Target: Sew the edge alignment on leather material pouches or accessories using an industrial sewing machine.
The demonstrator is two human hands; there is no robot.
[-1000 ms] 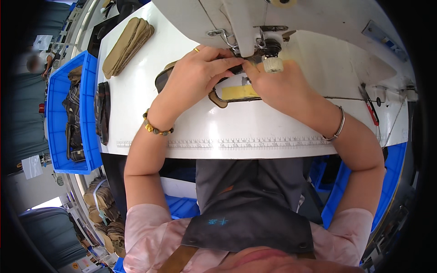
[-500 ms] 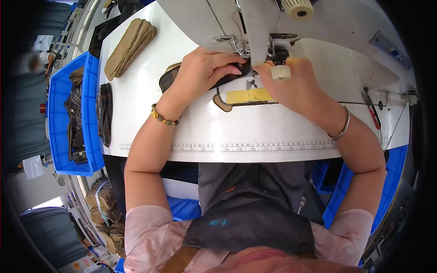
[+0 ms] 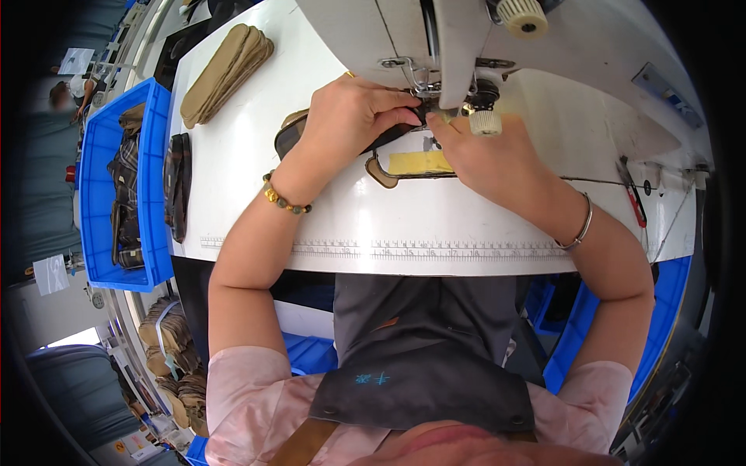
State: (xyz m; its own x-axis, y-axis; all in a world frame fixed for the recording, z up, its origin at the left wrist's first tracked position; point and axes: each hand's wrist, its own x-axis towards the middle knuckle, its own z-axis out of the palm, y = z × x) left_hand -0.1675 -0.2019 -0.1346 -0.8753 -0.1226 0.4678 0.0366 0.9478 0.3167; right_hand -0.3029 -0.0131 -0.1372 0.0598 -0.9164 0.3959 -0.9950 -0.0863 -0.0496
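My left hand [image 3: 338,120] pinches a dark fabric piece [image 3: 289,141] with a rounded end and a tan layer at its edge. The piece lies on the white sewing table [image 3: 326,213], running up to the needle area of a sewing machine [image 3: 373,35]. My right hand [image 3: 501,163] is on the other side, thumb and curled fingers closed at the fabric's edge just before the presser foot [image 3: 426,87]. Both hands partly hide the fabric. Beneath my right fingers lies a yellow strip [image 3: 420,162], with a tan, dark-edged rounded shape [image 3: 381,172] by its left end.
Tan sole-shaped pieces [image 3: 227,76] are stacked at the far left. Dark strips [image 3: 178,186] lie by the left edge, next to a blue bin [image 3: 165,225] of plaid pieces. Red-handled snips [image 3: 636,203] rest at the right. A ruler scale [image 3: 458,251] runs along the front edge.
The view has shifted slightly. My right fingertips have moved a little left, closer to my left fingers, covering more of the yellow strip. Both hands remain at the fabric.
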